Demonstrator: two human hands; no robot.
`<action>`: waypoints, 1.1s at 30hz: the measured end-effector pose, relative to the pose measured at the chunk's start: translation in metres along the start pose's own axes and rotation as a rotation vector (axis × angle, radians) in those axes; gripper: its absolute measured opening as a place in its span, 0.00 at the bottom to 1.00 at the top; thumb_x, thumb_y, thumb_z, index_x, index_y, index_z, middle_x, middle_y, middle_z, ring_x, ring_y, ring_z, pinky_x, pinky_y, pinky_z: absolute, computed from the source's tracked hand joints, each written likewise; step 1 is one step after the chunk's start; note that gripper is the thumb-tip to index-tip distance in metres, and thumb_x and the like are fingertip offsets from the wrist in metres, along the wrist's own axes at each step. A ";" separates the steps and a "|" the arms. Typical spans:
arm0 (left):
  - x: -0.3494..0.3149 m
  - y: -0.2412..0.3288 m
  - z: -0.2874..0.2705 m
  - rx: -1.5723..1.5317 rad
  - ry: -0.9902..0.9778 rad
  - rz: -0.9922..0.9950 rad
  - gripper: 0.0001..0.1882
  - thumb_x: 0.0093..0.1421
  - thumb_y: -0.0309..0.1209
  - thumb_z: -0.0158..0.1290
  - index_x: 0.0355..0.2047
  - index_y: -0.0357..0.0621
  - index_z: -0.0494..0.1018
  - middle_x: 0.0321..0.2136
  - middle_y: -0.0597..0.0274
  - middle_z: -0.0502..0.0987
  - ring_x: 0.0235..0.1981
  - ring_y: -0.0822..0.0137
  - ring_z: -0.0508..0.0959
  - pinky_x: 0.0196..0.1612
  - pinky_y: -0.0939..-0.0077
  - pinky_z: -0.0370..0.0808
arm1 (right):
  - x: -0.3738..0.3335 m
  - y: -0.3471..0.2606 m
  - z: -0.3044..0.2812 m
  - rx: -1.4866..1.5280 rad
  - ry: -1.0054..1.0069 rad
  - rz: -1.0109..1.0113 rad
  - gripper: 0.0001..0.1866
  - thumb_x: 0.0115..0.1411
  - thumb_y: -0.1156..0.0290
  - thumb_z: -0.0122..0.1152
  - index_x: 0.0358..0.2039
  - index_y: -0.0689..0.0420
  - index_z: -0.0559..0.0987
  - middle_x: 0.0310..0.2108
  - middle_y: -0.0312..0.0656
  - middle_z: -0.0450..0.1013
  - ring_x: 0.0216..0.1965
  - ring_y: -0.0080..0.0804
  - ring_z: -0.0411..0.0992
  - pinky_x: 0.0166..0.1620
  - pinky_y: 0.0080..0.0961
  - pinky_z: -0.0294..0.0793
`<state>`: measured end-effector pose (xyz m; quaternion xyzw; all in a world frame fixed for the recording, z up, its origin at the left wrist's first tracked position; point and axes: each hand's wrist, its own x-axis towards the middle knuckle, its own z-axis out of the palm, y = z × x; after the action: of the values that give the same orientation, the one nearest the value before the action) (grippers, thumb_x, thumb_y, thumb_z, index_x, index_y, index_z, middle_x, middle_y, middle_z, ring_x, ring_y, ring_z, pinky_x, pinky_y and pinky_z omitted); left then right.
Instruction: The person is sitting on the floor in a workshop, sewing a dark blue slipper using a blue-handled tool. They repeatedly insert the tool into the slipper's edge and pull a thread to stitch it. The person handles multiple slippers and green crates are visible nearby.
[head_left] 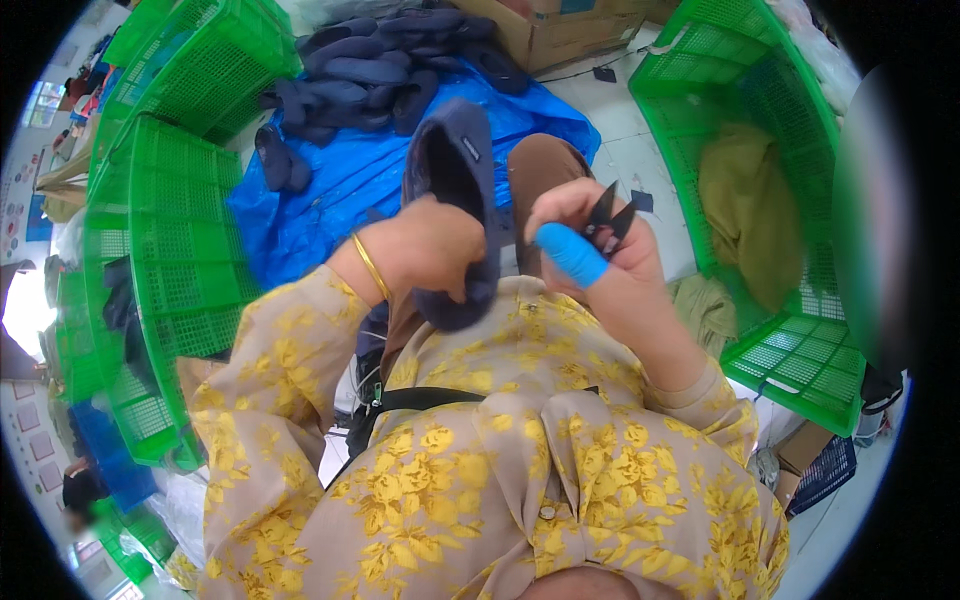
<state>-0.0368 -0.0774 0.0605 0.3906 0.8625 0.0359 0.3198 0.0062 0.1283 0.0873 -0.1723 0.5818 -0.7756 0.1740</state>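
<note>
A dark navy slipper [452, 128] lies over my lap, its toe pointing away from me and a small light label on its upper. My left hand [425, 245], with a gold bangle at the wrist, is closed on the slipper at its opening; some fingertips are hidden. To the right, my right hand [625, 285] is curled round a pair of small black thread snips [608, 222], whose blades point up and stand apart. Blue wrap [572, 255] covers the thumb of that hand. The snips do not touch the slipper.
Beyond my knees, several navy slippers [365, 72] are heaped on a blue plastic sheet [545, 125]. Green mesh crates [185, 230] line the left. Another green crate [690, 180] at the right holds olive cloth [750, 210]. A cardboard box [570, 35] stands at the back.
</note>
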 end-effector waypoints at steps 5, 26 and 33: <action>-0.003 -0.003 0.046 -0.068 0.290 0.025 0.14 0.42 0.38 0.65 0.27 0.45 0.77 0.26 0.59 0.75 0.37 0.56 0.75 0.42 0.63 0.67 | -0.002 0.035 -0.023 0.279 0.003 0.218 0.04 0.66 0.75 0.52 0.40 0.56 0.73 0.27 0.27 0.67 0.23 0.11 0.59 0.25 0.11 0.57; -0.039 0.027 0.112 -0.687 0.893 -0.247 0.08 0.49 0.24 0.62 0.30 0.42 0.74 0.24 0.63 0.68 0.29 0.63 0.70 0.32 0.71 0.67 | 0.008 0.075 -0.013 -0.642 -0.363 0.311 0.17 0.50 0.83 0.55 0.42 0.58 0.80 0.32 0.51 0.77 0.30 0.42 0.77 0.36 0.27 0.74; -0.038 0.025 0.116 -0.701 0.913 -0.197 0.08 0.49 0.23 0.62 0.30 0.43 0.75 0.24 0.64 0.69 0.29 0.64 0.70 0.33 0.72 0.66 | 0.009 0.083 -0.021 -0.715 -0.459 0.136 0.20 0.44 0.83 0.54 0.40 0.61 0.81 0.35 0.52 0.77 0.36 0.47 0.77 0.42 0.33 0.76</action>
<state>0.0653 -0.1087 -0.0038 0.1243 0.8818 0.4540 0.0279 -0.0060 0.1199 0.0030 -0.3511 0.7703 -0.4535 0.2787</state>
